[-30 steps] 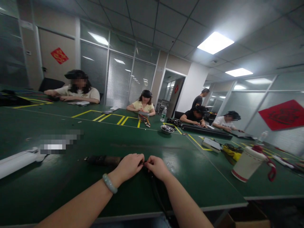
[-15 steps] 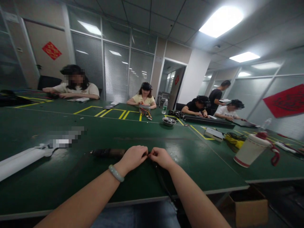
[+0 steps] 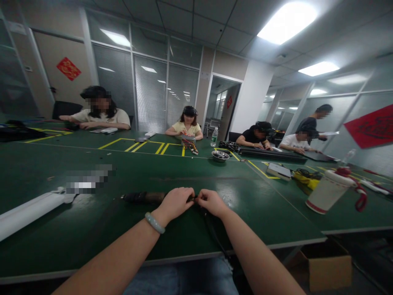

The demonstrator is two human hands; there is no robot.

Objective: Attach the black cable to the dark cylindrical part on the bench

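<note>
A dark cylindrical tool (image 3: 144, 197) with a pointed left tip lies on the green table (image 3: 116, 233). My left hand (image 3: 178, 203), below a pale bangle (image 3: 155, 223), is closed at the tool's right end. Close beside it, my right hand (image 3: 211, 202) is pinched on something small and dark at the tool's end; the fingers hide most of it. A black cable (image 3: 215, 231) runs from near the right hand down over the table's front edge.
A white roll (image 3: 30, 215) lies at the left. Farther back are a metal bowl (image 3: 220, 155), a bottle (image 3: 214, 137) and a white box (image 3: 278, 171). A large cup (image 3: 327, 192) stands at the right. Several people sit around the table; one person stands behind.
My hands stay together at the tool's end, shifted slightly right in the view. The standing person at the back right has moved further right.
</note>
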